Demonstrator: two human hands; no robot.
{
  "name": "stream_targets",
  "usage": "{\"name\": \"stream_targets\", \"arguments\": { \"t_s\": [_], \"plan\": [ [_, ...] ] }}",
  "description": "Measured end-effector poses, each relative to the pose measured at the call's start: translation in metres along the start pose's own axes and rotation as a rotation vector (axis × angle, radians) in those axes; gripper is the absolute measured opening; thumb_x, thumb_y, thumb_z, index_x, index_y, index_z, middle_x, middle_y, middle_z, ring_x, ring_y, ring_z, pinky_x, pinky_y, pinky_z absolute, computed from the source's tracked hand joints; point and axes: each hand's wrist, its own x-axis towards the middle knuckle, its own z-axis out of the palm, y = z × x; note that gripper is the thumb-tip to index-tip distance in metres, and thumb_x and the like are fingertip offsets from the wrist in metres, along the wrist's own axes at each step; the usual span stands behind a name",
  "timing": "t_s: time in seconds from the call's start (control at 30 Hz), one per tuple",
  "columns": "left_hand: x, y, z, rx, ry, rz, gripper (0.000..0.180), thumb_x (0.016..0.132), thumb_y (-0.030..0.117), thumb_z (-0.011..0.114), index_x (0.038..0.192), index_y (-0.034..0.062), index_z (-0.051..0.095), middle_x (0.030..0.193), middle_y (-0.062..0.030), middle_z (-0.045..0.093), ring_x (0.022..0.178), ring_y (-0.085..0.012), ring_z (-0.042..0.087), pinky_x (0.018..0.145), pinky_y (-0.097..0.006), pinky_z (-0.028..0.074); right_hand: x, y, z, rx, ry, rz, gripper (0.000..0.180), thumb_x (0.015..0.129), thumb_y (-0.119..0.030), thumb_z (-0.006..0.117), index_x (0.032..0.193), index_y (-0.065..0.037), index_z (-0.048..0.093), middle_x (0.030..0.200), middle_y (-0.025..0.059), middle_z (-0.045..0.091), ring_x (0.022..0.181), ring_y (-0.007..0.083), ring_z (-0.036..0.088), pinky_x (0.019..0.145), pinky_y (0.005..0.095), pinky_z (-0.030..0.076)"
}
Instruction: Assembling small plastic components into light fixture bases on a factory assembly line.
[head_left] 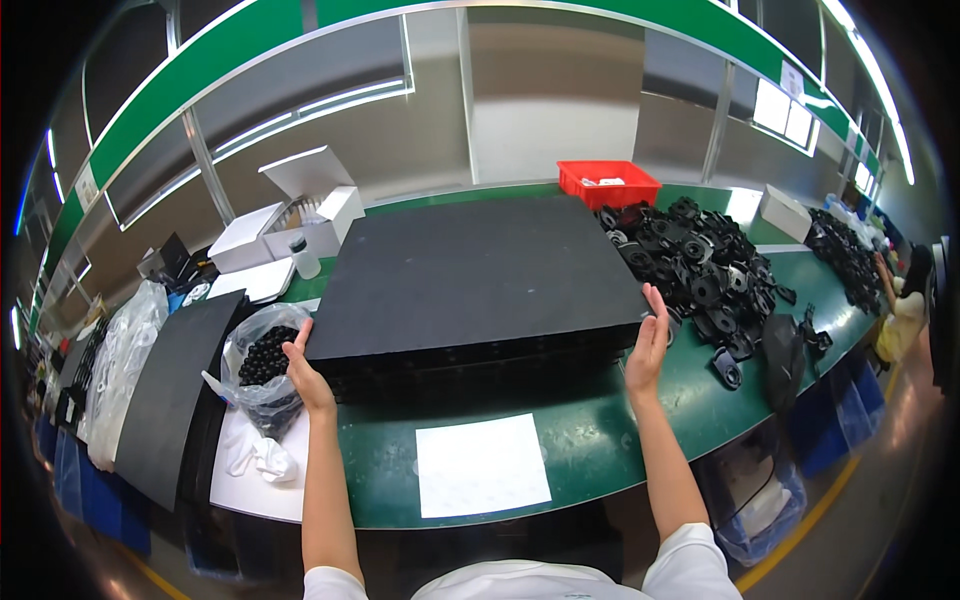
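A stack of large black flat trays or boards (480, 270) lies on the green bench in front of me, its top bare and dark. At its near left corner is my left hand (308, 375), fingers stretched upward along the side. My right hand (648, 350) is at the near right corner, its fingers extended and palm turned toward the stack. Both hands look flat against or very close to the sides; exact contact is hard to make out. Nearer to me, a white sheet of paper (483, 466) lies on the bench between my forearms.
Left of the stack stands a clear bag of small black balls (265, 360), beside another black panel stack (175, 400). A heap of black plastic parts (700, 260) spreads on the right. Behind are a red bin (608, 183), an open white box (318, 205) and a small bottle (304, 258).
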Motion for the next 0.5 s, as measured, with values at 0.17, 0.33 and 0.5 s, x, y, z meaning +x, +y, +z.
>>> {"name": "stream_targets", "arguments": {
  "t_s": [0.17, 0.33, 0.5],
  "plan": [
    [-0.002, 0.001, 0.002, 0.058, 0.024, 0.062, 0.063, 0.098, 0.043, 0.018, 0.120, -0.0051, 0.052, 0.120, -0.0157, 0.054, 0.112, -0.0228, 0.049, 0.100, -0.031, 0.031, 0.002, 0.000, 0.002, 0.012, -0.019, 0.000, 0.046, 0.098, -0.026, 0.032, 0.134, 0.002, 0.031, 0.137, 0.0141, 0.038, 0.129, 0.0238, 0.033, 0.107, 0.0332, 0.021],
    [-0.006, 0.003, 0.007, 0.105, 0.068, 0.117, 0.061, 0.099, 0.042, 0.020, 0.121, -0.0056, 0.051, 0.120, -0.0147, 0.054, 0.112, -0.0228, 0.049, 0.100, -0.031, 0.032, 0.001, 0.000, 0.001, -0.039, -0.007, 0.004, 0.046, 0.098, -0.026, 0.033, 0.134, 0.002, 0.032, 0.137, 0.0140, 0.038, 0.129, 0.0243, 0.033, 0.107, 0.0337, 0.021],
    [-0.009, 0.005, 0.011, -0.005, 0.088, 0.067, 0.062, 0.098, 0.044, 0.020, 0.123, -0.0044, 0.050, 0.121, -0.0144, 0.053, 0.112, -0.0223, 0.049, 0.099, -0.031, 0.033, 0.005, -0.002, 0.001, -0.085, 0.008, 0.004, 0.046, 0.098, -0.026, 0.034, 0.134, 0.001, 0.032, 0.138, 0.0140, 0.037, 0.129, 0.0247, 0.033, 0.107, 0.0341, 0.021]
  ]
}}
